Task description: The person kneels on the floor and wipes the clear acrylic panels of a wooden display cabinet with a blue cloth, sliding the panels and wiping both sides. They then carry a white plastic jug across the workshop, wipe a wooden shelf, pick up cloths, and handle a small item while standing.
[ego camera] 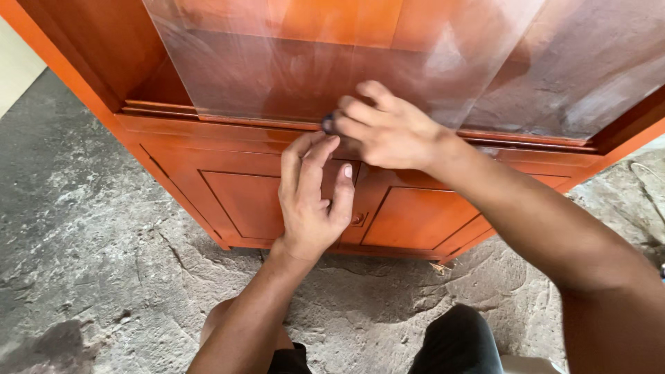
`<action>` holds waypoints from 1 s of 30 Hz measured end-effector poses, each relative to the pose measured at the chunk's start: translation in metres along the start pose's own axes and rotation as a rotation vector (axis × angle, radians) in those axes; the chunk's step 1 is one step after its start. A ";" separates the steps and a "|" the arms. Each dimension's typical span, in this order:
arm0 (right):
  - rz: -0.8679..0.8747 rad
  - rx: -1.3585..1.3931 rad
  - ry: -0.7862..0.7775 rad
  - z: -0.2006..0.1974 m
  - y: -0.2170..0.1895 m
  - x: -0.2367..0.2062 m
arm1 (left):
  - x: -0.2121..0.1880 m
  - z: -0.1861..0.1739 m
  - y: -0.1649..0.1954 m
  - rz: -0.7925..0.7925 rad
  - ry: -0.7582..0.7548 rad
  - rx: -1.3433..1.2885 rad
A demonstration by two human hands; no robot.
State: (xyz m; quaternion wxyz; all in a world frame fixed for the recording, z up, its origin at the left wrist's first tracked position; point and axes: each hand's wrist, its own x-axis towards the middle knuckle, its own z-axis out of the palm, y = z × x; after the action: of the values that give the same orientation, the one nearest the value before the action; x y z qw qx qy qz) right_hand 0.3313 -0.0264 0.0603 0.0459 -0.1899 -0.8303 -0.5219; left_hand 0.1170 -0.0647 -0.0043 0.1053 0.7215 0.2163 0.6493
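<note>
An orange-brown wooden cabinet (228, 187) stands in front of me, with a clear glass pane (305, 76) set in the track along its upper part. My right hand (388, 128) is closed around a small dark object (327, 125) at the pane's bottom edge; what that object is stays unclear. My left hand (313, 201) rests just below it, its fingers stretched up against the wooden rail under the glass and holding nothing. A small round knob (358, 219) sits on the lower door beside my left hand.
The cabinet stands on a rough grey concrete floor (104, 263). My knees in dark shorts (457, 343) show at the bottom edge. A pale wall patch (14, 69) lies at the far left.
</note>
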 end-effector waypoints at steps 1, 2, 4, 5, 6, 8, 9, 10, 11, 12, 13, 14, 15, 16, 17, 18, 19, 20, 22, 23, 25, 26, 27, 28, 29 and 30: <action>-0.005 0.027 0.006 0.001 0.000 0.004 | 0.000 0.001 -0.001 0.002 0.003 0.006; -0.013 0.050 0.013 -0.002 0.001 0.003 | 0.000 0.001 -0.002 0.007 0.009 0.011; -0.011 -0.057 -0.038 -0.016 0.007 -0.010 | 0.000 0.001 -0.004 -0.006 0.010 0.003; -0.010 -0.113 -0.061 -0.031 0.014 -0.023 | -0.001 0.000 -0.005 -0.018 0.009 -0.007; 0.001 -0.131 -0.089 -0.052 0.026 -0.039 | -0.001 -0.001 -0.005 -0.029 0.011 -0.013; 0.109 -0.210 -0.032 -0.071 0.040 -0.056 | -0.002 -0.002 -0.005 -0.051 -0.002 -0.056; 0.209 -0.264 0.051 -0.074 0.043 -0.061 | -0.003 -0.003 -0.005 -0.065 -0.010 -0.075; 0.251 -0.244 0.080 -0.074 0.043 -0.062 | -0.004 -0.002 -0.004 -0.052 -0.016 -0.067; 0.301 -0.228 0.107 -0.071 0.042 -0.061 | -0.005 0.000 -0.002 -0.035 -0.029 -0.060; 0.349 -0.219 0.138 -0.065 0.038 -0.057 | -0.005 0.002 -0.001 -0.012 -0.039 -0.053; 0.310 -0.217 0.014 -0.058 0.033 -0.053 | -0.005 0.004 -0.001 -0.012 -0.045 -0.048; 0.268 -0.212 -0.113 -0.053 0.027 -0.049 | -0.005 0.006 0.000 -0.016 -0.049 -0.043; 0.192 -0.225 -0.088 -0.051 0.023 -0.046 | -0.005 0.007 0.001 -0.020 -0.052 -0.041; 0.117 -0.238 -0.065 -0.054 0.021 -0.045 | -0.005 0.008 0.001 -0.016 -0.050 -0.042; 0.044 -0.247 -0.041 -0.056 0.018 -0.042 | -0.005 0.008 0.002 -0.013 -0.051 -0.040; 0.101 -0.187 -0.038 -0.063 0.021 -0.041 | -0.005 0.007 0.003 -0.009 -0.051 -0.036; 0.158 -0.128 -0.032 -0.070 0.024 -0.040 | -0.006 0.006 0.003 -0.004 -0.050 -0.029; 0.214 -0.070 -0.026 -0.075 0.027 -0.035 | -0.006 0.007 0.005 0.002 -0.048 -0.024; 0.250 -0.116 0.041 -0.078 0.031 -0.021 | -0.007 0.008 0.008 0.002 -0.056 -0.030; 0.270 -0.139 0.074 -0.076 0.031 -0.013 | -0.008 0.009 0.009 0.002 -0.070 -0.041; 0.224 -0.113 0.071 -0.064 0.026 0.003 | -0.007 0.013 0.011 0.002 -0.085 -0.044; 0.197 -0.101 0.074 -0.061 0.024 0.004 | -0.006 0.013 0.010 0.004 -0.086 -0.030; 0.188 -0.129 0.056 -0.057 0.021 0.004 | -0.006 0.014 0.009 0.004 -0.090 -0.017; 0.181 -0.155 0.030 -0.059 0.020 -0.002 | -0.006 0.012 0.007 -0.003 -0.085 -0.028; 0.169 -0.178 0.005 -0.061 0.018 -0.010 | -0.006 0.009 0.006 -0.012 -0.076 -0.038; 0.180 -0.157 -0.023 -0.067 0.018 -0.021 | -0.007 0.006 0.005 -0.017 -0.065 -0.047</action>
State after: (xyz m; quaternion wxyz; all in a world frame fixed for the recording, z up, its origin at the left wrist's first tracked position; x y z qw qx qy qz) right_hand 0.3491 -0.0841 0.0995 0.0681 -0.2728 -0.7669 -0.5769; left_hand 0.1237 -0.0711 -0.0093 0.1347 0.7377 0.2038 0.6294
